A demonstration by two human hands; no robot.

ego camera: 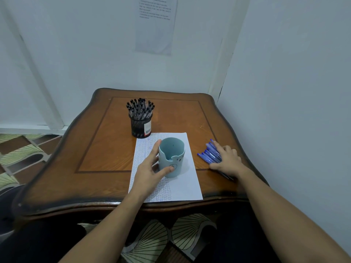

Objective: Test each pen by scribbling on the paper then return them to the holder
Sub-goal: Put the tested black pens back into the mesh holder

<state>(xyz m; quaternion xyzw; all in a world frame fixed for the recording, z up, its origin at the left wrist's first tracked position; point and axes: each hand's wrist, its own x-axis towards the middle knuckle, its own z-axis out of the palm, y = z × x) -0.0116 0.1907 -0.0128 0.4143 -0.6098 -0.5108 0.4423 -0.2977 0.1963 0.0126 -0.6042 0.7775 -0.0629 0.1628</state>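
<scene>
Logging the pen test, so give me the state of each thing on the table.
Paper: flat, left part scribbled.
Light blue pen holder: upright on the paper, looks empty.
Blue pens: bunched flat on table.
Black mesh holder: upright, full of black-capped pens.
Left hand: holds light blue pen holder.
Right hand: flat on blue pens.

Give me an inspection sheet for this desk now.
Surface: wooden table, dark inlaid line.
Job's things: paper with scribble rows; light blue holder upright on it, no pens seen inside; blue pens bunched on the table, right of the paper; black mesh cup full of black-capped pens at the paper's far left corner.
Clutter: nothing seen.
Grips: left hand holds the light blue holder; right hand rests flat on the blue pens.
Cables: nothing seen.
Surroundings: pale walls, printed sheet on the wall, patterned floor.
</scene>
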